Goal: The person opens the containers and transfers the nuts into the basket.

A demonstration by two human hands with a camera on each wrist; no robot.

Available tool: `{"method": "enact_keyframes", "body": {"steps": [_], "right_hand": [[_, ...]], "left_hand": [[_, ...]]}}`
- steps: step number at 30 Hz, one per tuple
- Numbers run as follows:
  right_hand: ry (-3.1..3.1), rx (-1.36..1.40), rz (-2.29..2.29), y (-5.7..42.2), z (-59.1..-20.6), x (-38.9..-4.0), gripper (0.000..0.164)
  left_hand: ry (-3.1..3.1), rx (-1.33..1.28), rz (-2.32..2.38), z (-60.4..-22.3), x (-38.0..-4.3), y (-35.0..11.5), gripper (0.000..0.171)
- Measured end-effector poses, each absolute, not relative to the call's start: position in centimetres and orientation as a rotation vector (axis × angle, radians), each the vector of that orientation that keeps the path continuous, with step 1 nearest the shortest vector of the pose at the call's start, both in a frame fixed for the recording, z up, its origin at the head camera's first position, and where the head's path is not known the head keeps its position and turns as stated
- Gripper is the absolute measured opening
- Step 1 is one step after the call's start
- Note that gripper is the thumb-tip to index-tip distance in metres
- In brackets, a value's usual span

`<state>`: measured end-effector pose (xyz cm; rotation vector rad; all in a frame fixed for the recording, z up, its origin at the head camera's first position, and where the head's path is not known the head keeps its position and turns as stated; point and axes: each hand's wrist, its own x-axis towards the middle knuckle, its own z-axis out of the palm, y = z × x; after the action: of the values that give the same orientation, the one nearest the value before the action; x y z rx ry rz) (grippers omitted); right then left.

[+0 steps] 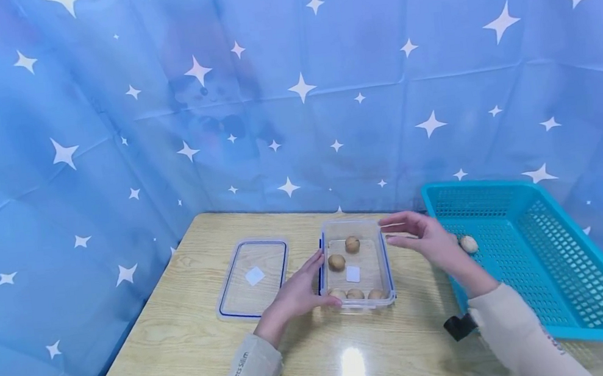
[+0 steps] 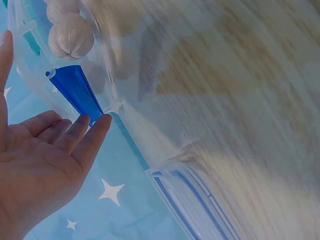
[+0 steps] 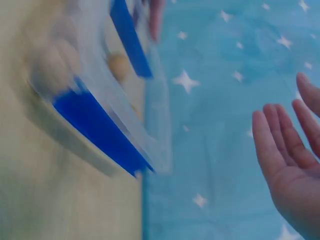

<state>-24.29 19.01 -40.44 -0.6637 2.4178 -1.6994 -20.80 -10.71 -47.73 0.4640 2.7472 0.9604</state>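
Observation:
A clear plastic food container [image 1: 357,226] with blue side clips [image 2: 77,92] stands on the table, its top uncovered. Inside are several walnuts [image 1: 352,244]: two lie apart toward the back, others line the front wall. My left hand [image 1: 299,292] is at the container's left side, fingers extended along the wall and thumb by the front corner. In the left wrist view its fingertips reach the blue clip. My right hand [image 1: 430,242] hovers beside the right wall with fingers spread and nothing held; the right wrist view shows its palm [image 3: 295,185] apart from the container.
The container's clear lid [image 1: 237,289], with a blue seal, lies flat on the left. At the right a teal plastic basket [image 1: 553,302] holds a pale walnut [image 1: 469,244] and part of another. A star-patterned blue curtain [image 1: 283,122] hangs behind the wooden table [image 1: 169,343].

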Motion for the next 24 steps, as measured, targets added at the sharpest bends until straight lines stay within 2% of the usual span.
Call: {"method": "enact_keyframes", "body": {"steps": [7, 15, 24], "right_hand": [[2.298, -0.767, -1.733, 15.5, -43.6, -23.6, 0.036], [2.104, -0.719, -1.714, 13.0, -46.9, -23.5, 0.045], [2.120, -0.722, -1.578, 11.5, -48.1, -24.6, 0.045]], "left_hand": [[2.741, 0.452, 0.982, -47.9, -20.9, -10.7, 0.110], [2.731, 0.451, 1.019, -47.9, -20.9, -10.8, 0.111], [2.738, 0.472, 0.995, -47.9, -20.9, -10.8, 0.110]]}}
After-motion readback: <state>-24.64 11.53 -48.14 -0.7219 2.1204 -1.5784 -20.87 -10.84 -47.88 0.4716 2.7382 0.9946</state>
